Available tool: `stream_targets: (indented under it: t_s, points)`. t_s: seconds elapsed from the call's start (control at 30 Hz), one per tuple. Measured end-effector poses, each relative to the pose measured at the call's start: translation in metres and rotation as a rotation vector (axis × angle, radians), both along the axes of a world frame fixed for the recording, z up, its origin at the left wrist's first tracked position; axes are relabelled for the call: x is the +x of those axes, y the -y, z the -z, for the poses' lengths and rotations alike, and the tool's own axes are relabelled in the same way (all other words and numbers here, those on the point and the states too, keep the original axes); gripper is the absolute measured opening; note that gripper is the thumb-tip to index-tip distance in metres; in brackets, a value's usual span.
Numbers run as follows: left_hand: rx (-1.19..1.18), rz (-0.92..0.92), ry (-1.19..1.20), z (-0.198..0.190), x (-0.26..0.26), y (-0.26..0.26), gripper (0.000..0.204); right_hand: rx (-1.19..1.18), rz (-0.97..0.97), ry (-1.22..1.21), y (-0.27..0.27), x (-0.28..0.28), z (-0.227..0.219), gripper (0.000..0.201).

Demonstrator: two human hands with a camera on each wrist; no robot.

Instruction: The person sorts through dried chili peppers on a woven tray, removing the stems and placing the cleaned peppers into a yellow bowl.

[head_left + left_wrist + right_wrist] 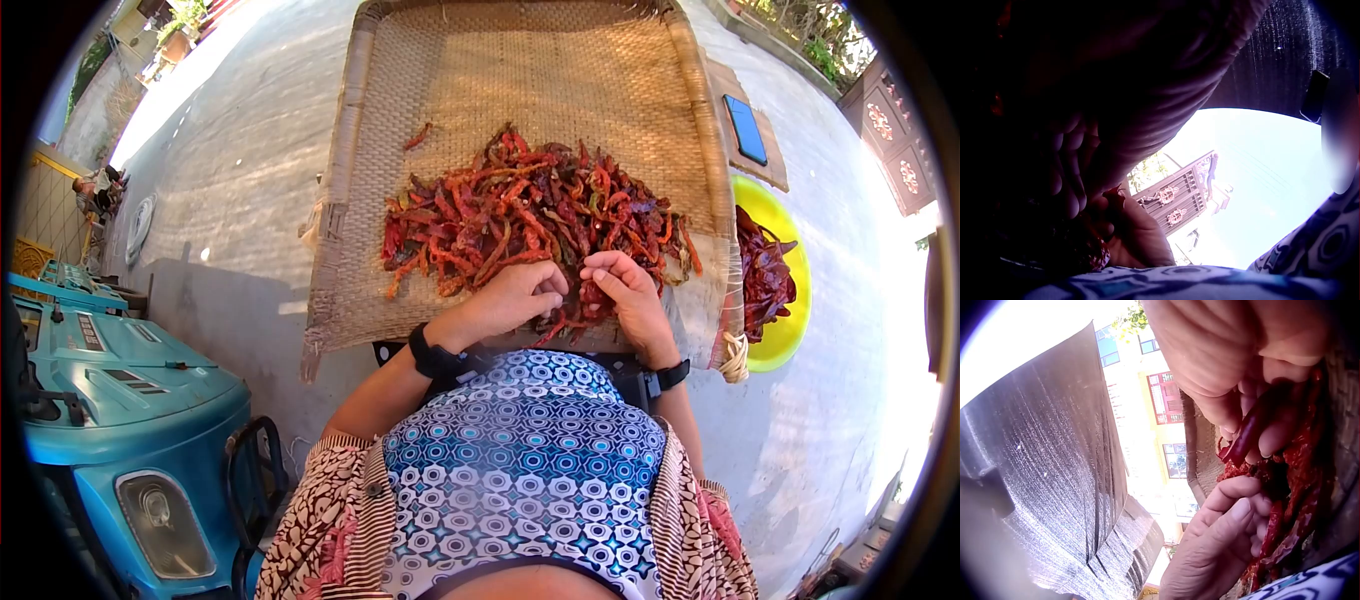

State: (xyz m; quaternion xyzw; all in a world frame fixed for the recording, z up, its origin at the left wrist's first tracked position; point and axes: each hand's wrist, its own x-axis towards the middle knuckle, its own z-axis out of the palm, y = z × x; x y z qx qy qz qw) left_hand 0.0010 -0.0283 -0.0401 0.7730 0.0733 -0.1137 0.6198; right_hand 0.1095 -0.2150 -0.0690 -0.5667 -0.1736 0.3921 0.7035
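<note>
A heap of dried red chili peppers (540, 210) lies on the lower half of a woven tray (500, 80). My right hand (632, 298) is over the heap's near edge. It pinches a dark red, shiny chili pepper (1250, 431) between thumb and fingers. Facing it is my left hand (515, 297), its fingers bent and thumb near the index finger, right at the chilies. I cannot tell whether the left hand holds a chili. In the left wrist view its fingers (1072, 162) are in deep shadow.
At right stands a yellow-green basin (800, 320) holding darker red chilies (765, 280). A phone (745, 130) lies on a board (775, 165) beyond it. A teal vehicle (140, 400) is at left. One loose chili (417, 136) lies apart on the tray.
</note>
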Motion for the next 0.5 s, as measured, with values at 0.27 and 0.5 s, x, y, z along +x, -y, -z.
stream_targets:
  t_s: [0.27,0.5]
  points:
    - [0.187,0.156,0.136,0.0015,-0.0028,0.0001,0.026,0.013,-0.018,0.016,0.0002,0.0001,-0.0009,0.017]
    - [0.245,0.146,0.19,0.0047,-0.0019,0.0009,0.027,0.02,-0.054,0.037,0.0004,-0.0001,-0.0006,0.018]
